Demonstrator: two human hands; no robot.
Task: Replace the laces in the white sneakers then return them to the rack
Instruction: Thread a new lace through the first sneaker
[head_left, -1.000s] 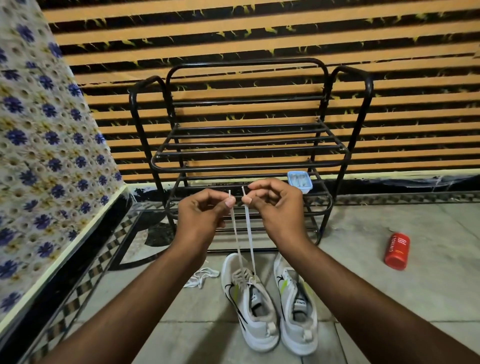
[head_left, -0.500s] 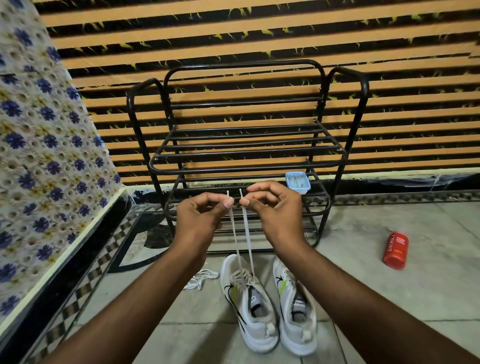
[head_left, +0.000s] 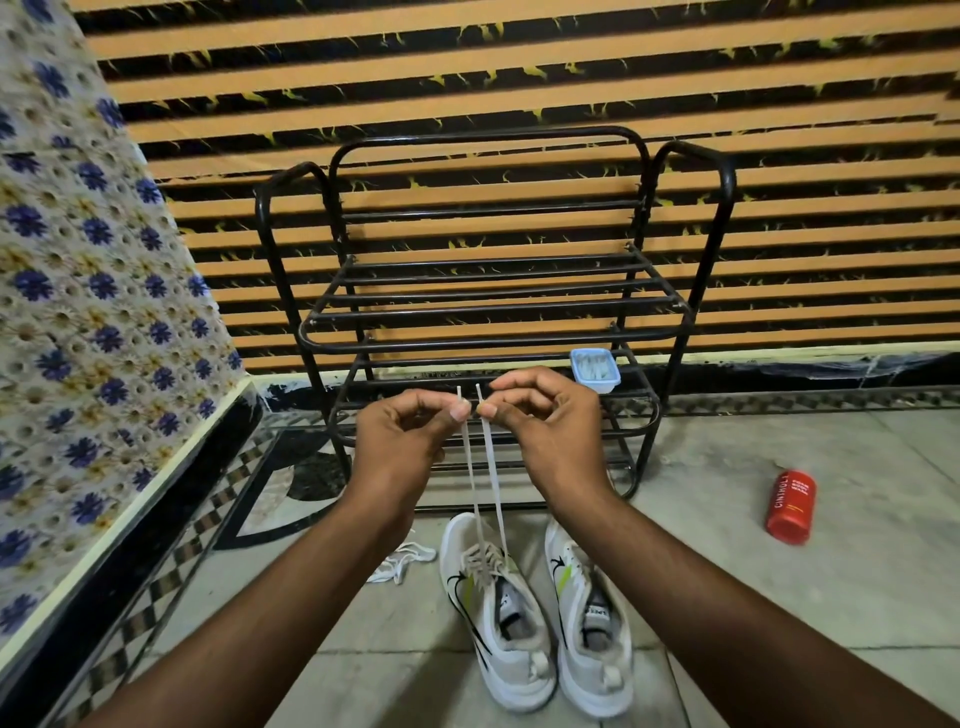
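Two white sneakers stand side by side on the floor, toes toward the black metal rack (head_left: 488, 317). The left sneaker (head_left: 498, 613) has a white lace (head_left: 485, 478) threaded through its eyelets. Both lace ends run straight up from it. My left hand (head_left: 400, 447) pinches one end between thumb and forefinger. My right hand (head_left: 545, 431) pinches the other end beside it, the tips almost level. The right sneaker (head_left: 592, 618) shows no lace. A loose white lace (head_left: 402, 561) lies crumpled on the floor left of the sneakers.
A small blue container (head_left: 596, 370) sits on the rack's lower shelf at the right. A red can (head_left: 790, 513) lies on the tiled floor to the right. A floral-patterned wall or cover (head_left: 78, 312) rises at the left, a striped wall behind the rack.
Both hands keep their pinch on the lace ends and have hardly moved. The view has shifted slightly.
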